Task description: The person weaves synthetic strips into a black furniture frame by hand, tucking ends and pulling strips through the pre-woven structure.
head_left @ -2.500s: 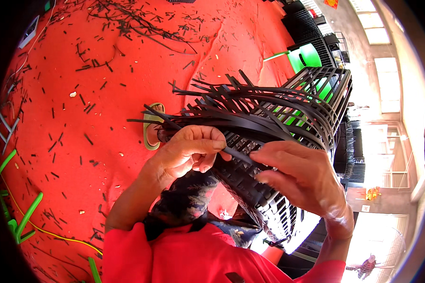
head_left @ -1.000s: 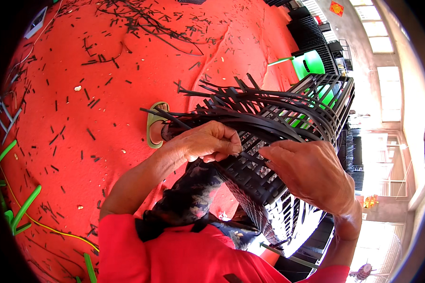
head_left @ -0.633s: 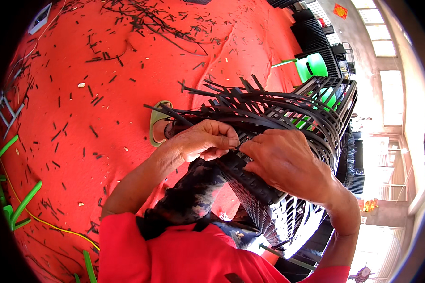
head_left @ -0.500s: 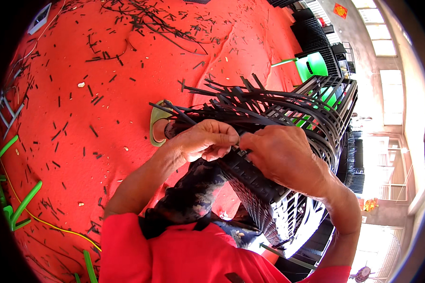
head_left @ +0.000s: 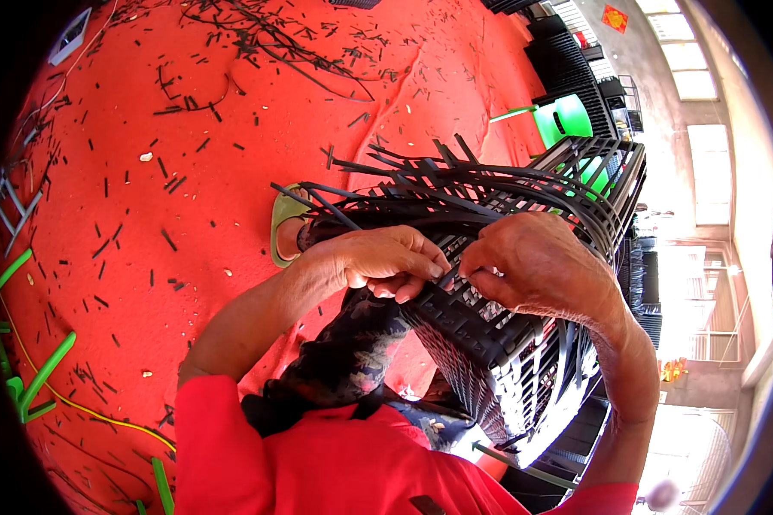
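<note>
I see fingers [head_left: 421, 273] of both hands pinched on a black strap [head_left: 445, 276] at the basket [head_left: 489, 335] rim; the left hand [head_left: 378, 262] and right hand [head_left: 537, 268] nearly touch. The fingertips hide the strap's end. Beyond, loose straps [head_left: 455, 184] fan over red carpet [head_left: 189, 129] littered with offcuts.

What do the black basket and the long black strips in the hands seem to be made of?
The black basket looks like woven flat plastic or synthetic rattan: even, smooth bands with a dull sheen. The loose black strips seem to be the same material, since they bend in long curves without breaking. Both hands, left and right, pinch them.
</note>
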Available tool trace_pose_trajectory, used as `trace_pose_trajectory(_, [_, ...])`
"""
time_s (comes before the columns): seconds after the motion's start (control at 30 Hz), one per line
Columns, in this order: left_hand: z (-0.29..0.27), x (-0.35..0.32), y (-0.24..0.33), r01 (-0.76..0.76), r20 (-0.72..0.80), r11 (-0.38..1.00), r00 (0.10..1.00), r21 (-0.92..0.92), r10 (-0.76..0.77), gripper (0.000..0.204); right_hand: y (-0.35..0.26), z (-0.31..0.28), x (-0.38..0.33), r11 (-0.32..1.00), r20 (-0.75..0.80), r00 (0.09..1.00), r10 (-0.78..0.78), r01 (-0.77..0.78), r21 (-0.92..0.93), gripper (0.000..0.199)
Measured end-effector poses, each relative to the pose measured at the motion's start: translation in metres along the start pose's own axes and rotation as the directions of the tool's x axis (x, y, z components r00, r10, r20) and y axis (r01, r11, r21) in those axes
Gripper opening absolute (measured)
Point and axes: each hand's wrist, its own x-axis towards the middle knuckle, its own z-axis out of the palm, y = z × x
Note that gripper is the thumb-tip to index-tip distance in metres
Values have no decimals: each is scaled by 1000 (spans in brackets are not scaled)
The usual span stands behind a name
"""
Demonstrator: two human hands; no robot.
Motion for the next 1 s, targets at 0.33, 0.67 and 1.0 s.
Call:
trace_pose_trajectory(0.33, [1, 0, 7, -10, 18, 995, 1000, 102, 9, 26, 6, 27, 6, 985, -170, 978, -121, 97, -141, 9])
trace_pose_trajectory(0.67, [-3, 7, -5, -36, -22, 998, 999, -57, 35, 13, -6, 23, -13, 982, -382, 905, -185, 160, -98, 5])
trace_pose_trajectory(1.0, [-9, -20, -13, -220, -461, 975, 866, -1, 195, 15, -86, 82, -149, 949, -603, 781, 164, 43, 313, 40])
